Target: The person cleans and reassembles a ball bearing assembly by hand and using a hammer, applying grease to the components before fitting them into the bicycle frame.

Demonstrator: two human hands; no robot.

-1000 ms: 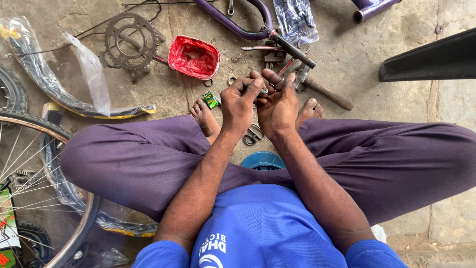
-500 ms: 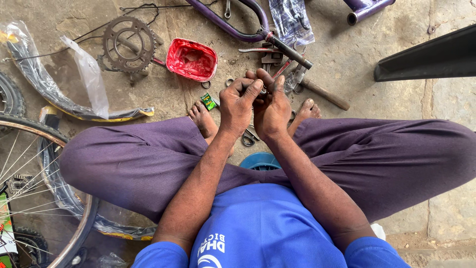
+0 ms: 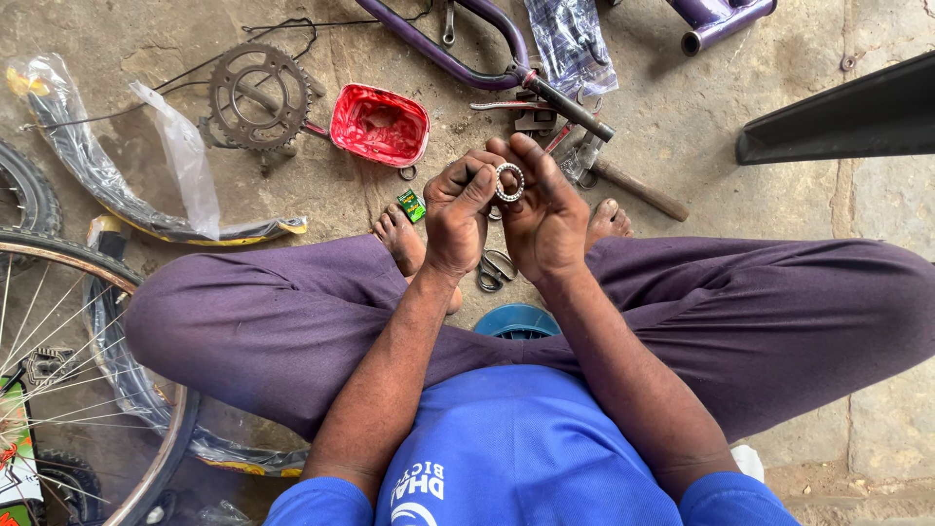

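A small metal bearing ring (image 3: 508,182) with balls around its rim sits between both my hands, held up over my crossed legs. My left hand (image 3: 456,216) pinches the ring's left side with thumb and fingers. My right hand (image 3: 548,216) cups it from the right, fingers stretched up behind it. Both hands are dark with grease. I sit on a blue stool (image 3: 516,321) with my bare feet on the concrete floor.
A red tub of grease (image 3: 379,125) lies ahead, a chainring with crank (image 3: 257,95) to its left. A purple bicycle frame (image 3: 458,54), a hammer (image 3: 633,185), pliers and small tools lie beyond my hands. A spoked wheel (image 3: 58,380) and wrapped tyre (image 3: 117,195) are at left.
My hands have risen a little and turned the ring, so its round face with the balls now shows plainly between my fingers.
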